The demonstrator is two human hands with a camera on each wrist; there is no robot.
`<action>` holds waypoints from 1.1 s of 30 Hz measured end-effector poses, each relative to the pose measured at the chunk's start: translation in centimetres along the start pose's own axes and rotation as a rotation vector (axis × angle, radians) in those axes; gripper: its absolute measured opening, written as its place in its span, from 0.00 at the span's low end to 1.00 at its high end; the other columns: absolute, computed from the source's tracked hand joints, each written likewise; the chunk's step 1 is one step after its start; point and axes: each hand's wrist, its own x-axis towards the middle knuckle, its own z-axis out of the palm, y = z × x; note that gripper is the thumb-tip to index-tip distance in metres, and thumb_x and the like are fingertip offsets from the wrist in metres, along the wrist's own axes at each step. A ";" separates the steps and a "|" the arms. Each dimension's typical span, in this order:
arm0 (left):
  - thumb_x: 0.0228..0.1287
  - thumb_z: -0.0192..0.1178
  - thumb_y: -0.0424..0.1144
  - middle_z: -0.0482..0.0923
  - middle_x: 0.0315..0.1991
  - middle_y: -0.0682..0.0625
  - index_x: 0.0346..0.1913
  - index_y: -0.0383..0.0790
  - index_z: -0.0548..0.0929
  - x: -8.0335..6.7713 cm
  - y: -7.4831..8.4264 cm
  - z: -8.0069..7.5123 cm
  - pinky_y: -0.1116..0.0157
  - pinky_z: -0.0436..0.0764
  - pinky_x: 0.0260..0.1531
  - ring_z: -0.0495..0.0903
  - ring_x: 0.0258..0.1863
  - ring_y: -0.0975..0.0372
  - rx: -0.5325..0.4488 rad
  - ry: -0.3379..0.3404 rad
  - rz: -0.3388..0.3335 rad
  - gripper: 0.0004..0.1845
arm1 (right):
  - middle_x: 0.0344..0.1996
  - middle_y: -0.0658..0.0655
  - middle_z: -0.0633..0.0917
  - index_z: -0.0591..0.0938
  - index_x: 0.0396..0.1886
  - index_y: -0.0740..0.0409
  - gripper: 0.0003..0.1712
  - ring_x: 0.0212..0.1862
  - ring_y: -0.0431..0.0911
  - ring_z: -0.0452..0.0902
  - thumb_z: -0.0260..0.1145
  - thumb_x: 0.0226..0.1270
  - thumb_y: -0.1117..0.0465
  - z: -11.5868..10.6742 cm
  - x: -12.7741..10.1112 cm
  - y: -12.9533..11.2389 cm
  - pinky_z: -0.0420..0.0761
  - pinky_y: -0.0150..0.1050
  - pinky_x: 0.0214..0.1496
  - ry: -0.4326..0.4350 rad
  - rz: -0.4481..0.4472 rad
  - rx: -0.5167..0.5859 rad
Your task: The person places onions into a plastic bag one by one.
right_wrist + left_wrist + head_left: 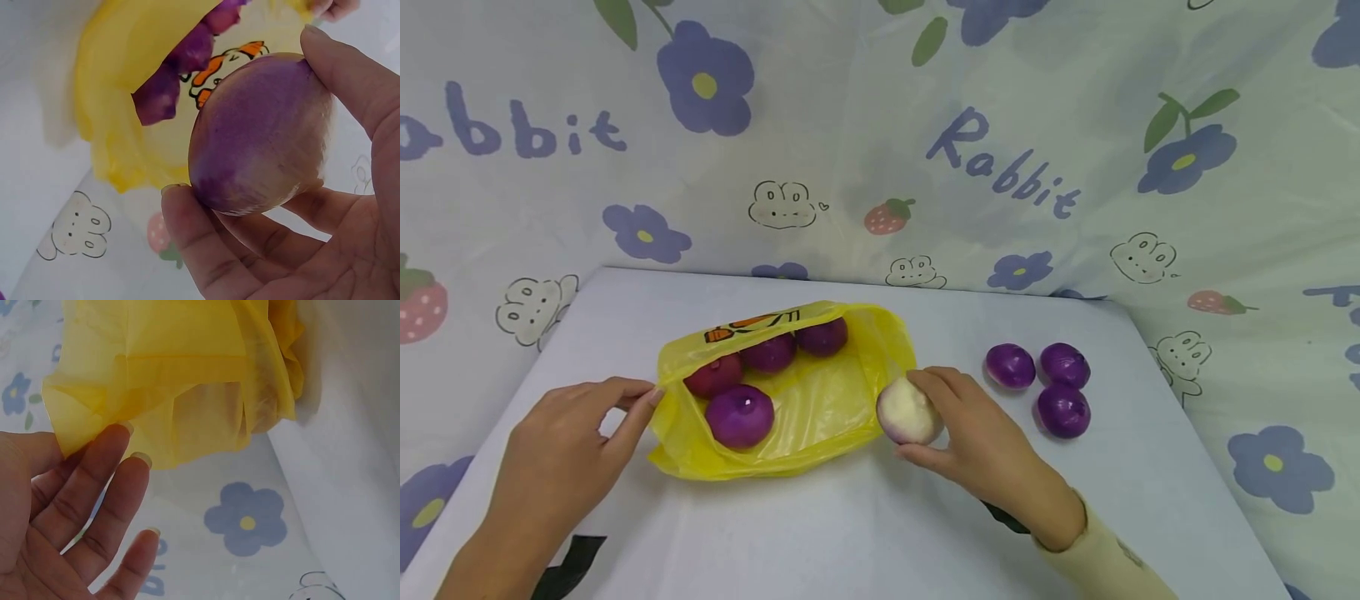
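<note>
The scene is lit evenly and brightly by soft, diffuse light; only faint shadows are cast. Slight bending is seen at the head view's edges. Backgrounds in both wrist views are blurred.

Bag (pixel 820 417) under my left hand (pixel 561 454): thin yellow plastic film, translucent, crinkled, slightly glossy. Onion (pixel 908 410) in my right hand (pixel 977 437): smooth, pale, matt where peeled. Loose purple onions (pixel 1039 385): smooth, shiny skins. Tabletop (pixel 865 533): matt white. Backdrop (pixel 880 142): printed cloth, soft, creased.

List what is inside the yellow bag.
The yellow bag holds four purple onions, seen through its open mouth and thin plastic. Anything beneath them is covered.
</note>
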 end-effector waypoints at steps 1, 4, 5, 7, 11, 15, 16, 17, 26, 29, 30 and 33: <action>0.62 0.75 0.37 0.88 0.35 0.37 0.47 0.33 0.87 0.0 0.0 0.0 0.33 0.80 0.44 0.81 0.45 0.36 0.001 0.001 0.001 0.14 | 0.64 0.56 0.79 0.75 0.71 0.55 0.49 0.63 0.49 0.76 0.84 0.54 0.40 0.0 0.1 0.0 0.83 0.45 0.62 0.002 -0.005 0.000; 0.62 0.74 0.37 0.88 0.36 0.37 0.48 0.33 0.87 0.0 0.0 0.0 0.32 0.80 0.44 0.81 0.45 0.35 0.004 -0.005 -0.003 0.15 | 0.63 0.56 0.79 0.76 0.70 0.54 0.48 0.63 0.49 0.76 0.84 0.54 0.40 0.3 0.5 0.0 0.83 0.45 0.63 0.006 -0.018 0.003; 0.62 0.74 0.37 0.88 0.36 0.37 0.48 0.33 0.87 0.0 -0.1 0.0 0.33 0.80 0.44 0.81 0.45 0.35 0.006 -0.005 -0.003 0.15 | 0.63 0.55 0.79 0.76 0.70 0.54 0.47 0.62 0.49 0.76 0.84 0.54 0.41 0.3 0.7 0.1 0.83 0.45 0.63 0.007 -0.021 0.008; 0.62 0.74 0.37 0.88 0.36 0.37 0.48 0.33 0.87 0.0 -0.1 0.0 0.32 0.80 0.45 0.80 0.46 0.35 0.009 -0.010 -0.006 0.15 | 0.63 0.56 0.79 0.75 0.70 0.55 0.47 0.62 0.49 0.76 0.84 0.54 0.42 0.5 1.2 0.2 0.83 0.45 0.63 0.007 -0.028 0.019; 0.62 0.74 0.37 0.88 0.36 0.37 0.48 0.33 0.87 0.0 0.0 0.0 0.32 0.79 0.46 0.80 0.47 0.35 0.008 -0.011 -0.007 0.14 | 0.63 0.56 0.78 0.75 0.70 0.55 0.47 0.63 0.50 0.76 0.84 0.55 0.44 0.8 2.2 0.4 0.82 0.45 0.65 0.000 -0.035 0.033; 0.62 0.74 0.37 0.88 0.35 0.38 0.47 0.33 0.87 0.0 0.0 0.0 0.32 0.79 0.45 0.80 0.47 0.35 0.001 -0.006 -0.005 0.14 | 0.64 0.56 0.78 0.74 0.72 0.55 0.47 0.63 0.50 0.76 0.83 0.57 0.43 1.1 2.9 0.4 0.82 0.45 0.64 -0.013 -0.027 0.023; 0.62 0.74 0.37 0.88 0.35 0.38 0.47 0.33 0.87 0.0 0.0 0.0 0.32 0.79 0.45 0.80 0.47 0.35 -0.002 -0.005 -0.005 0.14 | 0.64 0.56 0.78 0.74 0.72 0.54 0.47 0.63 0.50 0.76 0.83 0.57 0.43 1.2 3.1 0.3 0.82 0.45 0.64 -0.016 -0.024 0.023; 0.62 0.74 0.36 0.88 0.35 0.38 0.47 0.33 0.87 0.0 -0.1 0.0 0.32 0.79 0.45 0.80 0.47 0.35 -0.003 -0.003 -0.003 0.14 | 0.64 0.55 0.78 0.74 0.72 0.54 0.47 0.63 0.50 0.76 0.83 0.57 0.42 1.3 3.2 0.3 0.82 0.45 0.63 -0.020 -0.020 0.024; 0.62 0.74 0.36 0.88 0.35 0.38 0.47 0.33 0.87 0.0 0.0 0.0 0.31 0.79 0.47 0.81 0.46 0.36 0.000 0.003 0.010 0.14 | 0.65 0.54 0.78 0.74 0.72 0.51 0.46 0.62 0.49 0.76 0.82 0.58 0.43 2.0 3.4 -0.4 0.83 0.46 0.62 -0.047 -0.012 0.038; 0.62 0.74 0.36 0.88 0.35 0.38 0.47 0.33 0.87 0.0 0.0 0.0 0.31 0.78 0.46 0.80 0.47 0.35 -0.001 -0.005 0.003 0.14 | 0.65 0.53 0.78 0.74 0.72 0.51 0.46 0.62 0.49 0.76 0.82 0.59 0.43 2.2 3.6 -0.6 0.84 0.45 0.61 -0.052 -0.021 0.043; 0.62 0.74 0.36 0.88 0.35 0.37 0.47 0.33 0.87 0.0 0.0 0.0 0.31 0.78 0.46 0.80 0.47 0.35 -0.001 -0.008 0.001 0.14 | 0.65 0.54 0.78 0.74 0.72 0.51 0.46 0.62 0.49 0.76 0.82 0.59 0.43 2.2 3.6 -0.8 0.84 0.45 0.61 -0.055 -0.022 0.046; 0.62 0.74 0.36 0.88 0.35 0.38 0.47 0.33 0.87 0.0 0.0 0.0 0.32 0.79 0.46 0.80 0.46 0.36 0.000 -0.004 0.004 0.14 | 0.65 0.55 0.77 0.73 0.73 0.52 0.46 0.62 0.49 0.75 0.82 0.59 0.43 2.4 3.9 -1.1 0.84 0.46 0.61 -0.070 -0.023 0.055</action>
